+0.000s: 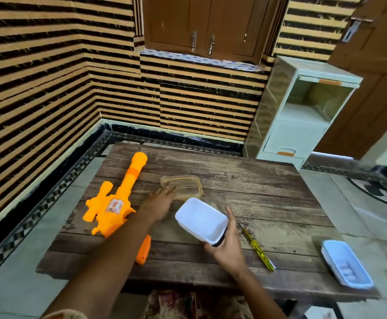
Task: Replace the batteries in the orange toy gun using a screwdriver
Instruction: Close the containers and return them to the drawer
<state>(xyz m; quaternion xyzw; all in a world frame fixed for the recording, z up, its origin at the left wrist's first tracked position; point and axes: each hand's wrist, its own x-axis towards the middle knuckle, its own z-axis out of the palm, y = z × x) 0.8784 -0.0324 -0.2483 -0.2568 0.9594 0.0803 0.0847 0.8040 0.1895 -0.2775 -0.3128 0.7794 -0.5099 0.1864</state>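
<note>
The right hand (228,246) holds a white box (200,218). The thumb goes up one side and the fingers curl under it. The box is tipped, with its open top facing up and to the left. Something dark shows under the box by the palm, but it is too small to tell what it is.

The left hand (160,203) holds nothing. Its fingers are out straight and reach over the near edge of a clear lid (183,186). The lid lies flat on the table (245,178), just past the white box.

The orange toy gun (116,202) lies on the table to the left of the left hand, close beside it. Its long barrel points away from the person and a little to the right. Its handle points back at the person and goes under the left arm. The left hand is the nearer one to the gun.

The screwdriver (257,247) has a yellow handle and lies just to the right of the right hand. Its tip points away and its handle is nearer the person. So the right hand is the nearer one to it, but first it has to let go of the box.

A second box (334,250) with pale lumps inside sits far off at the right edge of the table.
</note>
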